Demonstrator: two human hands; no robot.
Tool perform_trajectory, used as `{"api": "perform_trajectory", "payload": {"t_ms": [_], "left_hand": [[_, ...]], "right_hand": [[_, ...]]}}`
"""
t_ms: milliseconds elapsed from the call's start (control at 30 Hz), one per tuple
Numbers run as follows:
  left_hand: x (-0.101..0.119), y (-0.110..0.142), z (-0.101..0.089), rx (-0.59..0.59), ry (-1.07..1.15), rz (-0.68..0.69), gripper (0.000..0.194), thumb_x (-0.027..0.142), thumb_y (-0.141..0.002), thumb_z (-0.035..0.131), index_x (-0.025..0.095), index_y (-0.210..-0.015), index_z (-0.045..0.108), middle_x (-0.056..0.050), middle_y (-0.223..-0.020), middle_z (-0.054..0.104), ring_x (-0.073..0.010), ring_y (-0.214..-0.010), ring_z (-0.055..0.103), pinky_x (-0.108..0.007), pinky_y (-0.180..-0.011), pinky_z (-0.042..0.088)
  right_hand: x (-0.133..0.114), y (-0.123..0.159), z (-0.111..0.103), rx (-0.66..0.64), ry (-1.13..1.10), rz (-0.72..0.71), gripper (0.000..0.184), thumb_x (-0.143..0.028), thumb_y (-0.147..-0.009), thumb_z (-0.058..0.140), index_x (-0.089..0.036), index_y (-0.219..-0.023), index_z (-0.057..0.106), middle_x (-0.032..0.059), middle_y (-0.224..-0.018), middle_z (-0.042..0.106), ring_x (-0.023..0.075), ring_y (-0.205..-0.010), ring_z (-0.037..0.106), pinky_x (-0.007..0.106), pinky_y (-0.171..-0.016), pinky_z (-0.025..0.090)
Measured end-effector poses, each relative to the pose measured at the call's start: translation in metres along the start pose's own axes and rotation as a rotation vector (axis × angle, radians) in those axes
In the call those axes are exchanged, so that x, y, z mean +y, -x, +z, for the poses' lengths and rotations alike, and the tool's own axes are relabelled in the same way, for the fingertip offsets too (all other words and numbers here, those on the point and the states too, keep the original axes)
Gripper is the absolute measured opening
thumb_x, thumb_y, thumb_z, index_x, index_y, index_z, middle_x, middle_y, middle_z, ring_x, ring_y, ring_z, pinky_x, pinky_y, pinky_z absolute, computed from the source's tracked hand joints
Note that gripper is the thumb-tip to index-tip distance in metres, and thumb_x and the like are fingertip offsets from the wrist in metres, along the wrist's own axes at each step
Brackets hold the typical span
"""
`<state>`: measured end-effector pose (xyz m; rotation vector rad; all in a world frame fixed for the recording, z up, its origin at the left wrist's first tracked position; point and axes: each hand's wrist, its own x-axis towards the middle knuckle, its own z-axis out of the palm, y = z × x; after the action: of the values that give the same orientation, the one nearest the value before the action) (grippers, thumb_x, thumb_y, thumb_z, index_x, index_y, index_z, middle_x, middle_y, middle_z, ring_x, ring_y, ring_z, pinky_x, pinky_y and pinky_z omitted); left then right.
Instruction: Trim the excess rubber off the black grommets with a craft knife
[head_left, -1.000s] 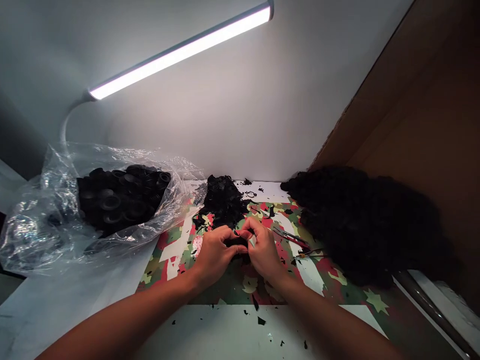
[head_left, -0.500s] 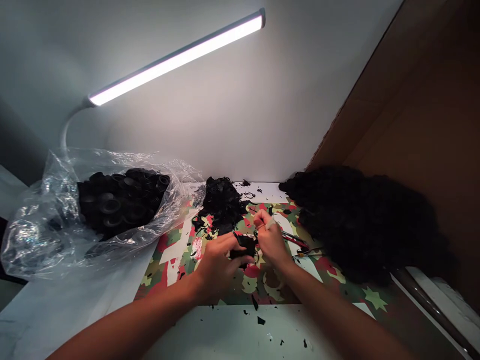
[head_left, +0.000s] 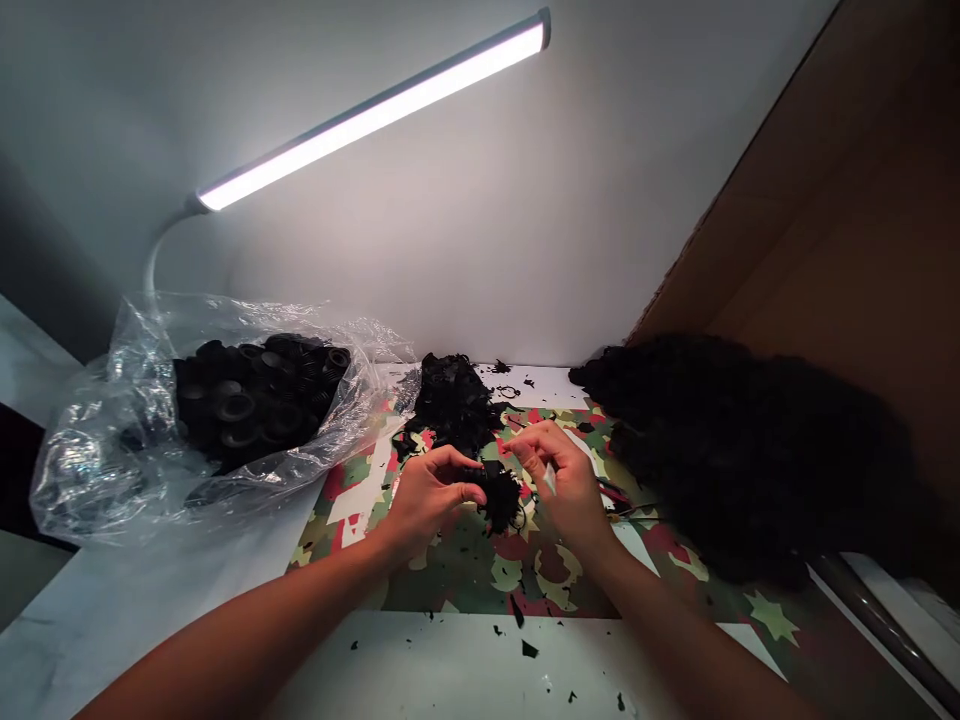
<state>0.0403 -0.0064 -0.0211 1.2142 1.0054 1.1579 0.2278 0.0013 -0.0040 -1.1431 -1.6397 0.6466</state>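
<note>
My left hand [head_left: 435, 490] is closed around a dark black rubber piece [head_left: 493, 470], its thumb and fingers curled about the left side. Ragged black scraps [head_left: 504, 505] show just below and right of that piece; whether they hang from it or lie on the table I cannot tell. My right hand [head_left: 564, 480] hovers a little to the right, thumb and forefinger pinched together. Anything between those fingertips is too small to make out. Something white wraps one of its fingers. Behind the right wrist, a red-handled tool [head_left: 615, 493] is partly hidden.
A clear plastic bag [head_left: 97, 460] at left holds many black ringed rubber parts [head_left: 262, 395]. Black trimmings [head_left: 454, 395] are heaped at the back centre. A large black pile [head_left: 742, 450] lies right, beside a cardboard wall [head_left: 840, 250]. A lit lamp [head_left: 375, 115] hangs above.
My right hand has pulled away from the rubber piece, then come back closer to it in a pinch. My left hand has kept hold and turned the piece. The view has shifted slightly.
</note>
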Motion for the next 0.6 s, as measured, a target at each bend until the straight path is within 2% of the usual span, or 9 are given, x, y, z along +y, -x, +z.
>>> {"api": "perform_trajectory", "payload": {"t_ms": [100, 167, 267, 367, 500, 600], "left_hand": [[-0.001, 0.000, 0.000, -0.006, -0.038, -0.020, 0.024, 0.025, -0.063, 0.083, 0.016, -0.080, 0.069, 0.002, -0.061, 0.069, -0.0117, -0.049, 0.057, -0.022, -0.046, 0.041], [-0.002, 0.000, 0.000, -0.012, -0.090, 0.006, 0.022, 0.024, -0.064, 0.082, 0.017, -0.078, 0.067, 0.003, -0.062, 0.068, -0.0114, -0.052, 0.056, -0.022, -0.048, 0.042], [-0.006, 0.000, 0.000, -0.017, -0.224, 0.099, 0.016, 0.021, -0.065, 0.080, 0.016, -0.072, 0.066, 0.002, -0.068, 0.066, -0.0127, -0.063, 0.059, -0.022, -0.058, 0.045], [-0.011, 0.001, 0.001, -0.013, -0.363, 0.158, 0.012, 0.019, -0.069, 0.076, 0.016, -0.068, 0.065, 0.002, -0.068, 0.064, -0.0123, -0.065, 0.056, -0.022, -0.060, 0.043], [-0.011, 0.001, 0.000, 0.026, -0.458, 0.144, 0.013, 0.018, -0.069, 0.073, 0.017, -0.064, 0.061, 0.004, -0.062, 0.058, -0.0111, -0.059, 0.050, -0.022, -0.055, 0.038], [-0.008, 0.001, 0.000, 0.021, -0.504, 0.139, 0.013, 0.017, -0.069, 0.073, 0.017, -0.064, 0.060, 0.004, -0.063, 0.058, -0.0117, -0.060, 0.051, -0.022, -0.057, 0.038]], "right_hand": [[-0.012, 0.007, 0.002, -0.063, 0.000, -0.103, 0.012, -0.030, -0.091, 0.065, -0.022, -0.086, 0.073, 0.0037, -0.088, 0.061, 0.0173, -0.076, 0.058, 0.028, -0.062, 0.045], [-0.014, 0.010, 0.006, -0.093, 0.008, -0.176, 0.007, -0.024, -0.088, 0.069, -0.024, -0.092, 0.075, 0.0033, -0.089, 0.060, 0.0175, -0.079, 0.059, 0.029, -0.066, 0.047], [-0.011, 0.015, 0.012, -0.106, 0.027, -0.262, 0.014, -0.018, -0.088, 0.069, -0.026, -0.099, 0.075, 0.0033, -0.091, 0.059, 0.0176, -0.083, 0.060, 0.029, -0.070, 0.050], [-0.005, 0.017, 0.017, -0.124, 0.074, -0.317, 0.014, -0.016, -0.091, 0.065, -0.024, -0.099, 0.074, 0.0037, -0.090, 0.062, 0.0170, -0.079, 0.060, 0.029, -0.067, 0.050], [0.000, 0.016, 0.018, -0.169, 0.201, -0.421, 0.016, -0.013, -0.095, 0.057, -0.020, -0.098, 0.071, 0.0054, -0.087, 0.068, 0.0182, -0.076, 0.061, 0.031, -0.069, 0.049], [0.002, 0.015, 0.016, -0.198, 0.214, -0.446, 0.017, -0.011, -0.094, 0.056, -0.020, -0.097, 0.069, 0.0055, -0.089, 0.070, 0.0179, -0.077, 0.063, 0.030, -0.069, 0.049]]}}
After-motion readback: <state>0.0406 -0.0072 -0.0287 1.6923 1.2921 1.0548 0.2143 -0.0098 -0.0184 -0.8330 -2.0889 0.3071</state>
